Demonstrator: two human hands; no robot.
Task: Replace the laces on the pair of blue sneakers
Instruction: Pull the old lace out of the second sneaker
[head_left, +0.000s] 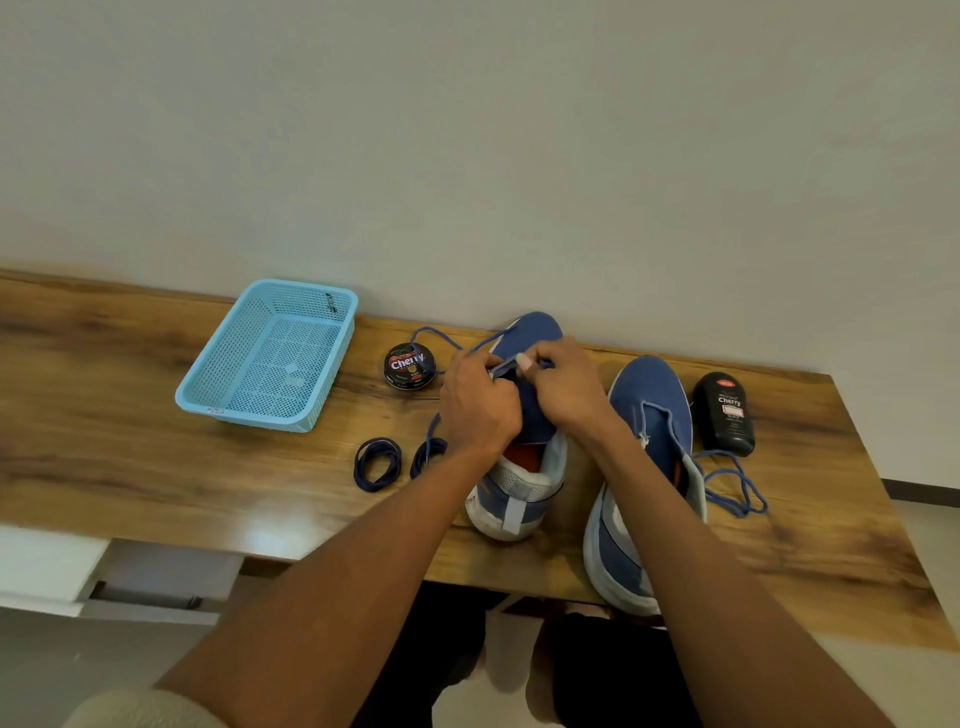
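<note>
**Old lace being worked out of the left-hand sneaker**

Two bare forearms are being extended from the bottom of the view, meeting over the shoes. Beneath them the wooden table (130, 467) is being used as the work surface, set against a plain wall.

The light blue basket (270, 358) is lying at the far left, nothing visible in it. The two blue sneakers are standing side by side, toes to the wall: the left sneaker (519, 483) is being handled; the right sneaker (644, 467) is waiting, its lace trailing loose (737, 488) on the table.

The left hand (480, 405) is closed over the tongue area, and whether it is pinching lace or fabric cannot be told. The right hand (566, 384) is pinching near the top eyelets, apparently on the pale blue lace (441, 338) looping away towards the polish tin (410, 366).

A black polish bottle (727, 413) is standing at the far right. Two dark coiled laces (377, 463), judged to be the replacements, are lying just left of the handled shoe.

Risks being noted: the tin could be dragged by the sweeping lace; a frayed tip could snag in an eyelet; the right sneaker's heel is overhanging the near edge and could be knocked off.
</note>
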